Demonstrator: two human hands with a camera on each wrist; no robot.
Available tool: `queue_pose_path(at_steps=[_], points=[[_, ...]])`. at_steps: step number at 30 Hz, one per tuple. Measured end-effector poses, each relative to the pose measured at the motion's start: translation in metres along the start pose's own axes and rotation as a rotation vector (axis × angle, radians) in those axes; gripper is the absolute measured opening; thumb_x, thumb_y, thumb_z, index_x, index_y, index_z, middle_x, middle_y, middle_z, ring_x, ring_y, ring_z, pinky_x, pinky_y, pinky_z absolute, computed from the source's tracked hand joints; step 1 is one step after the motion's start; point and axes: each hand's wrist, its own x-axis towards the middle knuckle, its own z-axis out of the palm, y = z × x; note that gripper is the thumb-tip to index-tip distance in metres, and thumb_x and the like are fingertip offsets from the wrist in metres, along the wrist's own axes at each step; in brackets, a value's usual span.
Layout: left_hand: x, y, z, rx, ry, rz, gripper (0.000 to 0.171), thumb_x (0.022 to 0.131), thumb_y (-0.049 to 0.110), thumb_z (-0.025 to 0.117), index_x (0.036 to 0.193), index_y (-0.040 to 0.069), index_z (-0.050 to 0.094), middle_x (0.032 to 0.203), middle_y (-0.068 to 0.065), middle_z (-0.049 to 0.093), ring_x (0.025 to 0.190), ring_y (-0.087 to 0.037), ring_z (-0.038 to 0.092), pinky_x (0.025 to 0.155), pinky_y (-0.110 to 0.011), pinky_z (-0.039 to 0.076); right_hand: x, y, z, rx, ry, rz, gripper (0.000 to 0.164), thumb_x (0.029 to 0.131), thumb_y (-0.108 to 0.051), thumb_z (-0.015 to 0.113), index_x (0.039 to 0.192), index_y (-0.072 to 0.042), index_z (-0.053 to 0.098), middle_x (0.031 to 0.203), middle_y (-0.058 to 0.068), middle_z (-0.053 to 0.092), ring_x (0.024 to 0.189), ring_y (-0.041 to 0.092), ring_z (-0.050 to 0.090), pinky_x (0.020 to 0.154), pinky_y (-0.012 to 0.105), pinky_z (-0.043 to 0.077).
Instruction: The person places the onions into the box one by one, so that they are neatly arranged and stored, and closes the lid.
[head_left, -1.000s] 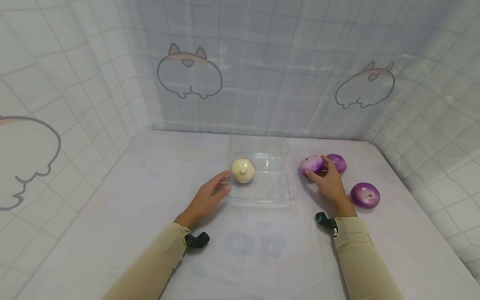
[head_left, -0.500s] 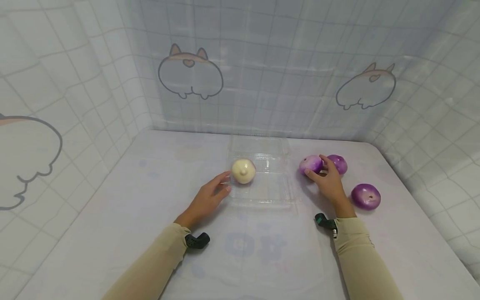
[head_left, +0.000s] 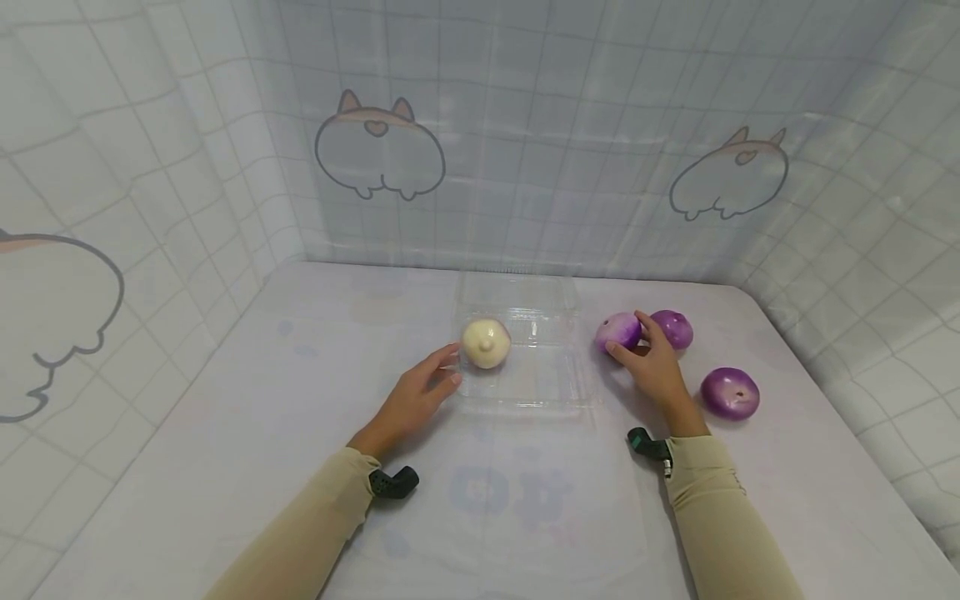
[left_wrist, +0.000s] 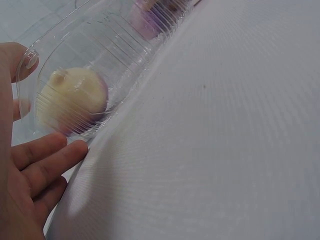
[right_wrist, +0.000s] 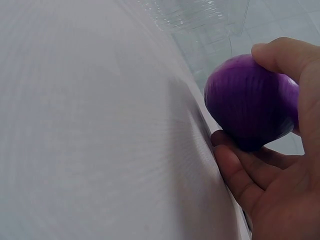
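The container [head_left: 528, 379] lay mid-tabletop [head_left: 300, 392], first onion [head_left: 486, 343] in its left part. Right of it: second onion [head_left: 618, 330], then third onion [head_left: 677, 330]; fourth onion [head_left: 731, 393] lay nearer, rightmost.

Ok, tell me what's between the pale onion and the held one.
The head view shows a bare part of the box, then a strip of table, between pale onion and held onion.

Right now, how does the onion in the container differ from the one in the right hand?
The container onion turns its pale end upward; the held onion shows mostly purple skin. The container onion sits inside the clear container; the held onion is outside, pinched by the right hand. Both are rounded and glossy.
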Motion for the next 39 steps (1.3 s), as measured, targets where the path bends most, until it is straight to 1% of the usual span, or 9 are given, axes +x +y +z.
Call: queue_pose_path(at_steps=[7,14,18,24,28,30,33,36,39], points=[[-0.001,0.001,0.000,0.006,0.003,-0.003,0.055,0.103,0.037,0.056,0.154,0.022,0.040,0.144,-0.010,0.054,0.125,-0.025,0.056,0.101,-0.051,0.047,-0.001,-0.001,0.000,0.000,-0.006,-0.018,0.088,0.094,-0.035,0.072,0.159,-0.006,0.022,0.146,0.031,0.042,0.117,0.039,0.053,0.103,0.051,0.041],[-0.001,0.002,0.000,0.009,0.000,-0.015,0.055,0.103,0.038,0.056,0.154,0.022,0.040,0.144,-0.010,0.054,0.127,-0.026,0.055,0.104,-0.052,0.044,0.001,0.003,0.002,0.003,-0.001,-0.010,0.089,0.092,-0.038,0.073,0.159,-0.006,0.023,0.146,0.028,0.042,0.115,0.036,0.053,0.100,0.047,0.043],[-0.001,0.002,0.000,0.013,0.001,-0.014,0.056,0.103,0.039,0.056,0.154,0.022,0.040,0.144,-0.010,0.054,0.128,-0.026,0.055,0.104,-0.052,0.044,0.000,0.003,0.002,0.004,-0.002,-0.012,0.090,0.093,-0.038,0.073,0.159,-0.006,0.022,0.145,0.029,0.042,0.115,0.037,0.053,0.100,0.047,0.043],[-0.001,0.001,0.000,0.011,0.004,-0.012,0.056,0.103,0.039,0.056,0.154,0.023,0.039,0.145,-0.009,0.054,0.128,-0.026,0.055,0.104,-0.052,0.044,-0.001,0.001,0.001,0.006,-0.015,0.004,0.090,0.093,-0.041,0.072,0.159,-0.007,0.021,0.147,0.030,0.039,0.120,0.040,0.051,0.105,0.053,0.040],[-0.001,0.001,0.000,0.009,0.007,-0.007,0.055,0.103,0.038,0.056,0.154,0.024,0.040,0.145,-0.008,0.053,0.127,-0.024,0.055,0.101,-0.051,0.047,-0.001,-0.002,0.000,0.037,-0.023,0.019,0.088,0.094,-0.041,0.070,0.159,-0.006,0.021,0.147,0.030,0.039,0.125,0.040,0.047,0.109,0.053,0.037],[-0.001,0.001,0.001,0.009,0.009,-0.010,0.054,0.104,0.038,0.055,0.154,0.025,0.040,0.145,-0.007,0.053,0.126,-0.022,0.055,0.099,-0.049,0.049,-0.001,-0.004,-0.001,0.050,-0.028,0.027,0.088,0.095,-0.041,0.069,0.159,-0.006,0.021,0.147,0.029,0.039,0.126,0.039,0.046,0.109,0.052,0.037],[0.000,0.000,0.001,0.012,0.008,-0.013,0.054,0.104,0.039,0.055,0.154,0.027,0.040,0.145,-0.006,0.053,0.126,-0.021,0.055,0.098,-0.048,0.049,-0.001,-0.006,0.000,0.092,-0.032,0.044,0.087,0.096,-0.041,0.068,0.160,-0.007,0.020,0.147,0.028,0.039,0.126,0.038,0.048,0.106,0.045,0.044],[0.000,0.000,0.001,0.016,0.007,-0.013,0.054,0.104,0.039,0.055,0.154,0.026,0.040,0.145,-0.006,0.053,0.126,-0.021,0.054,0.099,-0.049,0.048,-0.001,-0.007,0.000,0.135,-0.032,0.054,0.086,0.097,-0.040,0.067,0.160,-0.008,0.019,0.147,0.028,0.038,0.125,0.038,0.050,0.095,0.034,0.053],[0.000,0.000,0.001,0.018,0.004,-0.014,0.054,0.104,0.040,0.055,0.154,0.026,0.040,0.145,-0.007,0.053,0.127,-0.022,0.054,0.100,-0.049,0.047,-0.001,-0.007,0.001,0.165,-0.029,0.061,0.085,0.097,-0.039,0.067,0.160,-0.008,0.020,0.148,0.028,0.037,0.125,0.038,0.050,0.085,0.025,0.055]])
